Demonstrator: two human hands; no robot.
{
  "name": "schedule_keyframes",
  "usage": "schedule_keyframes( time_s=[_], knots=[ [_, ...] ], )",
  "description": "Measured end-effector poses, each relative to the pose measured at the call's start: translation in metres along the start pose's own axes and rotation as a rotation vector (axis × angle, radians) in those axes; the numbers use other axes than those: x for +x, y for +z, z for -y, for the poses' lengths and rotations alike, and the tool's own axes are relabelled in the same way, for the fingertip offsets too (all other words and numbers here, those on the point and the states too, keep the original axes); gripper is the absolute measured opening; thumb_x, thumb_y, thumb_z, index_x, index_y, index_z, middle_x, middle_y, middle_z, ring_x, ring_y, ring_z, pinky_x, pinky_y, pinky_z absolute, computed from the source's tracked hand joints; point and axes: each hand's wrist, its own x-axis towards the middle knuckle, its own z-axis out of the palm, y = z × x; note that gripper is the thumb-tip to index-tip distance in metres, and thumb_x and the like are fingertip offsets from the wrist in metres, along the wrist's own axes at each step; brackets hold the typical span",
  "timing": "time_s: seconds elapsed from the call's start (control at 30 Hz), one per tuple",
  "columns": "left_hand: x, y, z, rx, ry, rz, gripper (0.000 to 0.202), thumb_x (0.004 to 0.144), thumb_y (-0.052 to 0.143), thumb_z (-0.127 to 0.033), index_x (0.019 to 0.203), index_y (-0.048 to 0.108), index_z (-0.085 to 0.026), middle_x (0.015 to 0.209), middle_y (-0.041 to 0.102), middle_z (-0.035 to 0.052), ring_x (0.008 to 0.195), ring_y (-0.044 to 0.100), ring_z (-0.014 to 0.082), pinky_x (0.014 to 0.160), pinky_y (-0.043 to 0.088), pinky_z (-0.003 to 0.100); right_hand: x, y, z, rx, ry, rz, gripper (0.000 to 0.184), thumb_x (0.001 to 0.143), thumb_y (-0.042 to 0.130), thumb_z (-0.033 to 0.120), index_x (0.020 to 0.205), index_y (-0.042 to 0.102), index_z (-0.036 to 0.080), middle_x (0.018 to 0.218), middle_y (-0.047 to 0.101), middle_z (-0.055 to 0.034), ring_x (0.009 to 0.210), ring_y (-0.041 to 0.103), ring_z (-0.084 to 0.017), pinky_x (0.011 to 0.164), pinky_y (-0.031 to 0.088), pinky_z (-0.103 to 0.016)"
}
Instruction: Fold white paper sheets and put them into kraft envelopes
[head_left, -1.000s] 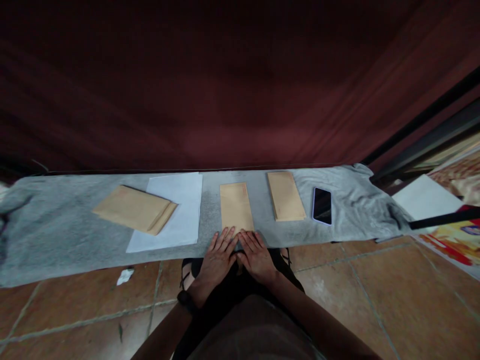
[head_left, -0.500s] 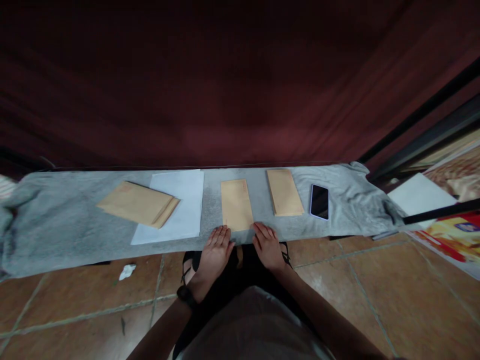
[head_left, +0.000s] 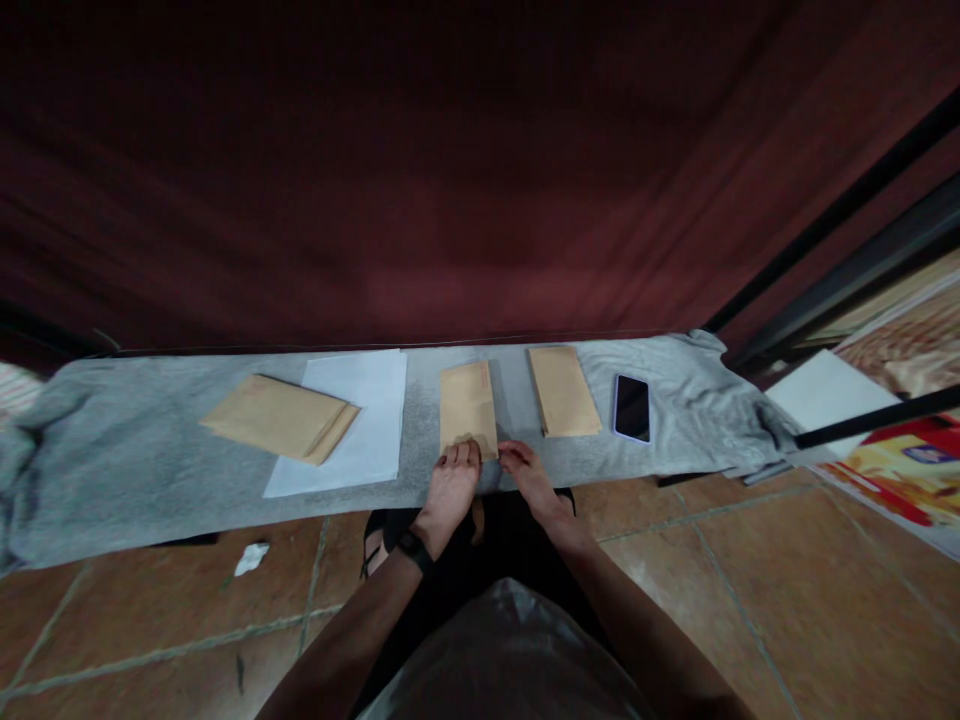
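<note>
A brown paper envelope (head_left: 466, 400) lies in front of me on the grey cloth, its near end slightly bent up. My left hand (head_left: 454, 485), with a dark band on the wrist, has its fingers curled and closed over the envelope's near edge. At the near right corner, my right hand (head_left: 529, 475) pinches the paper between thumb and fingers. To the right rests a stack of similar envelopes (head_left: 566, 390). Another envelope stack (head_left: 277, 415) on the left overlaps some white paper sheets (head_left: 375, 430).
A phone (head_left: 631, 408) with a pale purple edge lies right of the envelopes. The grey cloth (head_left: 150, 480) covers a long narrow surface, with a dark red curtain (head_left: 450, 200) behind it. Black bars and a colourful printed box (head_left: 907, 470) stand at the right. Crumpled tissue (head_left: 251, 558) lies on the tiled floor.
My left hand has moved right and forward onto the near edge of the envelope, its fingers now curled. The right hand has turned inward and closed at the corner. The envelope has bent slightly.
</note>
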Motion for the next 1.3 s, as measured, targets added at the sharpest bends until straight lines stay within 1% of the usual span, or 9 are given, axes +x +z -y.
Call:
schedule_keyframes(
  time_s=[0.13, 0.3, 0.47, 0.7, 0.8, 0.93, 1.03, 1.13, 1.3],
  knots=[
    [0.017, -0.032, 0.004, -0.346, -0.203, -0.167, 0.031, 0.099, 0.043, -0.025, 0.107, 0.071, -0.016, 0.105, 0.072, 0.0141, 0.094, 0.069, 0.0243, 0.080, 0.055, 0.033, 0.004, -0.006, 0.026, 0.443, 0.181, -0.009, 0.037, 0.088, 0.059, 0.051, 0.109, 0.069, 0.022, 0.100, 0.076, -0.0067, 0.085, 0.071, -0.021, 0.076, 0.059, -0.036],
    [0.031, -0.058, 0.011, -1.344, -0.596, -0.455, 0.028, 0.082, 0.068, -0.046, 0.081, 0.067, -0.017, 0.076, 0.069, 0.0008, 0.066, 0.065, 0.0146, 0.065, 0.057, 0.027, 0.004, -0.009, 0.046, 0.594, 0.345, -0.043, 0.051, 0.074, 0.072, 0.063, 0.102, 0.071, 0.021, 0.104, 0.075, -0.0099, 0.089, 0.070, -0.022, 0.078, 0.060, -0.038],
    [0.012, -0.028, 0.003, -1.824, -0.851, -0.462, 0.037, 0.059, 0.089, -0.037, 0.070, 0.060, -0.016, 0.069, 0.066, -0.0034, 0.063, 0.066, 0.0109, 0.073, 0.061, 0.031, -0.006, 0.000, 0.048, 0.718, 0.398, 0.088, 0.055, 0.074, 0.072, 0.065, 0.103, 0.069, 0.019, 0.090, 0.074, -0.0061, 0.074, 0.070, -0.019, 0.072, 0.061, -0.035],
    [-0.012, 0.006, -0.010, -1.943, -1.051, -0.316, 0.031, 0.067, 0.087, -0.027, 0.065, 0.057, -0.018, 0.065, 0.070, 0.0008, 0.062, 0.071, 0.0145, 0.077, 0.064, 0.035, -0.003, 0.010, 0.022, 0.475, 0.378, 0.046, 0.042, 0.068, 0.072, 0.050, 0.095, 0.068, 0.020, 0.063, 0.064, 0.0037, 0.052, 0.058, -0.014, 0.052, 0.054, -0.027],
    [-0.021, 0.009, -0.008, -1.921, -1.040, -0.224, 0.031, 0.074, 0.083, -0.039, 0.071, 0.064, -0.016, 0.070, 0.073, 0.0069, 0.064, 0.073, 0.0180, 0.072, 0.064, 0.036, -0.001, 0.008, 0.013, 0.392, 0.369, 0.032, 0.032, 0.071, 0.066, 0.045, 0.092, 0.068, 0.020, 0.064, 0.064, 0.0034, 0.052, 0.058, -0.013, 0.050, 0.052, -0.025],
    [-0.034, 0.012, -0.007, -1.579, -0.825, -0.123, 0.049, 0.084, 0.065, -0.062, 0.073, 0.067, -0.015, 0.070, 0.073, 0.0094, 0.062, 0.072, 0.0203, 0.063, 0.062, 0.035, 0.002, 0.005, 0.005, 0.274, 0.376, 0.003, 0.027, 0.078, 0.058, 0.040, 0.096, 0.066, 0.021, 0.064, 0.063, 0.0042, 0.051, 0.058, -0.013, 0.049, 0.052, -0.025],
    [-0.038, 0.013, -0.008, -1.179, -0.504, -0.203, 0.041, 0.096, 0.053, -0.053, 0.092, 0.073, -0.017, 0.097, 0.077, 0.0108, 0.094, 0.074, 0.0237, 0.087, 0.061, 0.041, 0.004, 0.003, 0.001, 0.180, 0.381, 0.010, 0.028, 0.082, 0.055, 0.034, 0.105, 0.064, 0.020, 0.067, 0.065, 0.0038, 0.052, 0.060, -0.014, 0.049, 0.053, -0.025],
    [-0.037, 0.016, -0.010, -0.638, -0.094, -0.194, 0.039, 0.102, 0.043, -0.037, 0.132, 0.061, -0.020, 0.142, 0.061, 0.0112, 0.136, 0.053, 0.0249, 0.115, 0.043, 0.047, 0.004, -0.001, 0.000, 0.081, 0.380, 0.026, 0.030, 0.085, 0.055, 0.028, 0.113, 0.063, 0.020, 0.076, 0.070, 0.0012, 0.059, 0.065, -0.015, 0.054, 0.054, -0.025],
    [-0.041, 0.035, -0.011, -0.191, 0.096, -0.088, 0.059, 0.099, 0.048, -0.035, 0.152, 0.038, -0.011, 0.159, 0.040, 0.0148, 0.152, 0.030, 0.0277, 0.122, 0.033, 0.049, -0.013, -0.010, 0.007, -0.413, 0.198, -0.047, 0.034, 0.095, 0.052, 0.024, 0.127, 0.060, 0.015, 0.099, 0.074, -0.0132, 0.088, 0.072, -0.024, 0.077, 0.057, -0.035]
  ],
)
